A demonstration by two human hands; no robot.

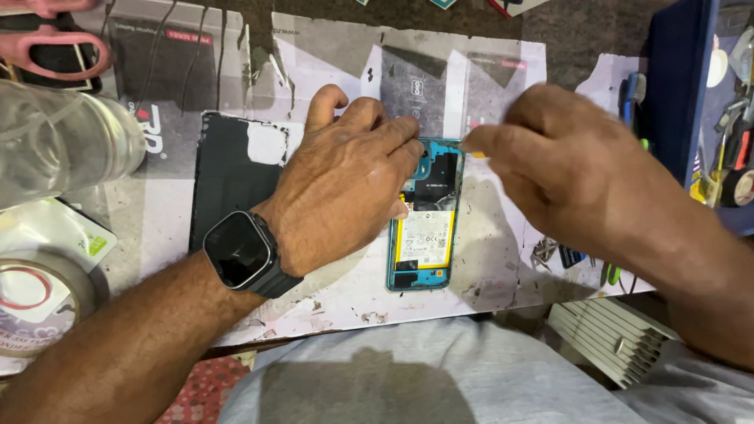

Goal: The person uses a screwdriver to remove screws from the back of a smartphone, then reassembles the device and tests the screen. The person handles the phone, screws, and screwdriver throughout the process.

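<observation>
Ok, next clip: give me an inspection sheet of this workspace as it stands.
Surface: worn, stained mat.
Job's things: opened teal phone, battery showing; detached black back cover beside it.
Clutter: clear bottle, tape roll, pink scissors, blue tool tray.
Grippers: left hand presses the phone's top; right hand pinches a small tool at its top corner.
Cables: nothing seen.
Surroundings: smartwatch on left wrist.

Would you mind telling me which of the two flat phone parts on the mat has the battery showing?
The teal-framed opened phone under the left hand, with its pale battery exposed. The black back panel further left shows only a dark surface with a white patch.
</observation>
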